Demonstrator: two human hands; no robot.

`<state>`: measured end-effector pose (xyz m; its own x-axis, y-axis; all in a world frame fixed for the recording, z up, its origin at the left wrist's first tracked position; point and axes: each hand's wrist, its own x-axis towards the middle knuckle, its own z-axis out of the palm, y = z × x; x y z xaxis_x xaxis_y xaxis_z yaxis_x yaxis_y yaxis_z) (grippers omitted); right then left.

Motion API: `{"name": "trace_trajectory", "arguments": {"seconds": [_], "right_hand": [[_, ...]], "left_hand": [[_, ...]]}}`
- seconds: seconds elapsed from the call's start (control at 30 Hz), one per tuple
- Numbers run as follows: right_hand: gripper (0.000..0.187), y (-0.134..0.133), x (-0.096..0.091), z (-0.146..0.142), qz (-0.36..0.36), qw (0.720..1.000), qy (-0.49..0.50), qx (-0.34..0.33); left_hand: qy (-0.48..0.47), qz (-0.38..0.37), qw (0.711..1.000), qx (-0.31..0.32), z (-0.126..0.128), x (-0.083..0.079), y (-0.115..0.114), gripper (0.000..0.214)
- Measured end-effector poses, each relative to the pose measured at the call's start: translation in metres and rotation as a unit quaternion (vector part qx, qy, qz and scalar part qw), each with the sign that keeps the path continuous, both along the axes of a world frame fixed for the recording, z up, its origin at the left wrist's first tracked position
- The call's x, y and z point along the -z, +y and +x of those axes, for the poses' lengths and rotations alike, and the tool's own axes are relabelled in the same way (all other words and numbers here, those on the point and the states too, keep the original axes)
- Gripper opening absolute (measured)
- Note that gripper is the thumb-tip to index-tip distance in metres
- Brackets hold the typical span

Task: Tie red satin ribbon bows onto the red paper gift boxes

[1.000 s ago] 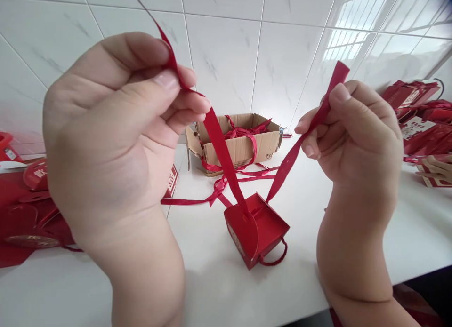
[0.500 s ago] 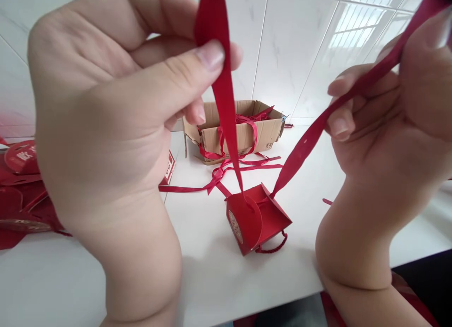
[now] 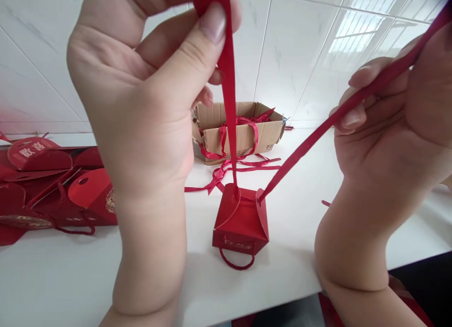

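A small red gift box (image 3: pixel 243 223) sits on the table below my hands, its cord handle hanging toward me. One red ribbon (image 3: pixel 230 110) passes through holes in the box's two top flaps, and both ends rise taut in a V. My left hand (image 3: pixel 155 68) pinches one end between thumb and fingers. At upper right, my right hand (image 3: pixel 388 101) grips the other end, which runs across the fingers; part of this hand lies beyond the frame's edge.
Behind the gift box stands an open cardboard box (image 3: pixel 243 139) of red ribbons, some spilling over its side. Loose ribbons (image 3: pixel 226 169) lie before it on the white table (image 3: pixel 289 275). Several red gift boxes (image 3: pixel 56 190) are grouped at left. A tiled wall (image 3: pixel 296 49) closes the back.
The red gift box has turned and tipped more upright, its flaps drawn closer together. Both ribbon ends are straighter. My left hand has moved up and to the right.
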<state>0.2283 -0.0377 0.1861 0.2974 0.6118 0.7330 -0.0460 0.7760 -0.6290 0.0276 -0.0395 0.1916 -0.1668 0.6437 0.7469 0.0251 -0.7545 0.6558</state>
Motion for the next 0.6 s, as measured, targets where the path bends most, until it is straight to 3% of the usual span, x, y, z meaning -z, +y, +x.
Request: {"name": "trace_trajectory", "arguments": {"seconds": [0.07,0.1,0.17,0.37,0.6], "right_hand": [[0.022,0.001,0.002,-0.010,0.103,0.994,0.033,0.007],[0.022,0.001,0.003,-0.016,0.110,0.993,0.025,0.020],[0.024,0.000,0.004,-0.024,0.089,0.995,0.008,0.044],[0.020,0.002,0.003,-0.027,-0.016,0.998,-0.044,0.028],[0.023,-0.009,0.003,-0.034,-0.022,0.998,-0.058,-0.004]], "left_hand": [[-0.007,0.033,0.999,0.005,0.000,0.000,0.006,0.006],[-0.020,0.050,0.998,0.014,0.001,-0.001,0.009,0.005],[-0.060,0.068,0.995,0.041,0.002,-0.003,0.013,0.014],[-0.147,0.055,0.983,0.097,0.005,-0.003,0.021,0.025],[-0.127,0.020,0.988,0.090,0.001,-0.001,0.017,0.010]]}}
